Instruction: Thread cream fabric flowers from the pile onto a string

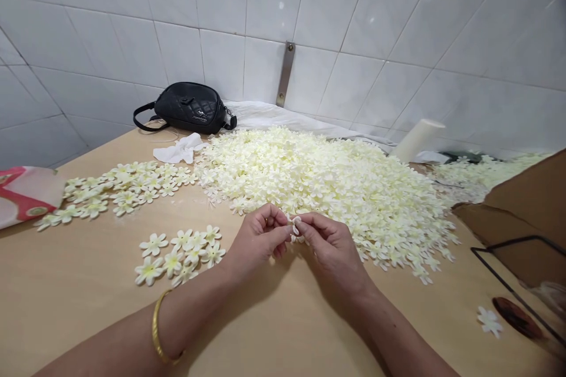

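My left hand [265, 234] and my right hand [329, 244] meet above the wooden table, at the near edge of a large pile of pale yellow-white flowers [309, 171]. Between the fingertips of both hands is one small white flower [295, 225], its petals partly covered by the fingers. Each hand pinches it with thumb and forefinger. A gold bangle [157, 330] circles my left wrist. Left of my left hand, a small group of flowers with yellow centres [172, 260] lies spread on the table.
More flowers [128, 188] lie at the left beside a red and white cloth item [30, 195]. Behind are a black bag [190, 107], crumpled tissue [179, 149] and a white roll [418, 140]. On the right are brown cardboard [526, 212], a black metal frame [513, 242] and a single flower [489, 321].
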`<action>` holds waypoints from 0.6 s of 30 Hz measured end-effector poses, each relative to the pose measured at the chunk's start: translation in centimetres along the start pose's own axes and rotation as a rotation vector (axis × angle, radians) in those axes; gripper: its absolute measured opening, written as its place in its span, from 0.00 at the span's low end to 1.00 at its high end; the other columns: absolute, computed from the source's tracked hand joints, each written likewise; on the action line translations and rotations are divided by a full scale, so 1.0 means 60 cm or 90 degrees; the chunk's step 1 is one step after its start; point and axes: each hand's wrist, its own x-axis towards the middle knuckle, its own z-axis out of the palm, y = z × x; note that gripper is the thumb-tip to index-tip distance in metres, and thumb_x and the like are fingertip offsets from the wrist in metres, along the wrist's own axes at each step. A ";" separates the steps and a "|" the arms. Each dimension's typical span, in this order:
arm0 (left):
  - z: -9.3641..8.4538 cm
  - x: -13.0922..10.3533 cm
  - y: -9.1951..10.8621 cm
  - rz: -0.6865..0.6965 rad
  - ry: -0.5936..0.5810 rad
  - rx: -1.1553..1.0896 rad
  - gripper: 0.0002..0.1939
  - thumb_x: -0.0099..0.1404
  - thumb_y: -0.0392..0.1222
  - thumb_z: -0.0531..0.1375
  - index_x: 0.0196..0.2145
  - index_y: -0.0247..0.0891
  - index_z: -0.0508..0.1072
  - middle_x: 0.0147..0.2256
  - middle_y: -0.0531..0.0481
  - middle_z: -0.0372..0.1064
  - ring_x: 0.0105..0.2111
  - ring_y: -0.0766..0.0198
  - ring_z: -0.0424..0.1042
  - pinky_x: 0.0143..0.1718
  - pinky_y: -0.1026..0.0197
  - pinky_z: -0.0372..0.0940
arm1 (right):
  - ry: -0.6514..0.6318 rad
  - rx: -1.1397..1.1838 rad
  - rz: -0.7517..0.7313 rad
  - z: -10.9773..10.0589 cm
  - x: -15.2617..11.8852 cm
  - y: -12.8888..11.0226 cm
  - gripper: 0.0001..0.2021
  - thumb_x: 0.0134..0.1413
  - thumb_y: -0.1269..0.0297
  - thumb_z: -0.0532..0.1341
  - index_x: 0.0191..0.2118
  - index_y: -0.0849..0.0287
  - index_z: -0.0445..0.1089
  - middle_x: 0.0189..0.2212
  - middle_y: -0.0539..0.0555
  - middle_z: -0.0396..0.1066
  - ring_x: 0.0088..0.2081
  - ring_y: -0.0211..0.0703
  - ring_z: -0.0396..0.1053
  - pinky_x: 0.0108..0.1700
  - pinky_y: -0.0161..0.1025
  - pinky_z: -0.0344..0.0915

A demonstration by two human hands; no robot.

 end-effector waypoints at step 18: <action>-0.010 0.007 -0.003 -0.003 0.018 0.013 0.09 0.51 0.41 0.60 0.20 0.35 0.64 0.14 0.56 0.60 0.15 0.72 0.58 0.18 0.66 0.52 | -0.015 0.135 0.062 -0.008 0.004 0.006 0.10 0.47 0.59 0.60 0.32 0.60 0.68 0.24 0.49 0.65 0.27 0.35 0.60 0.28 0.33 0.57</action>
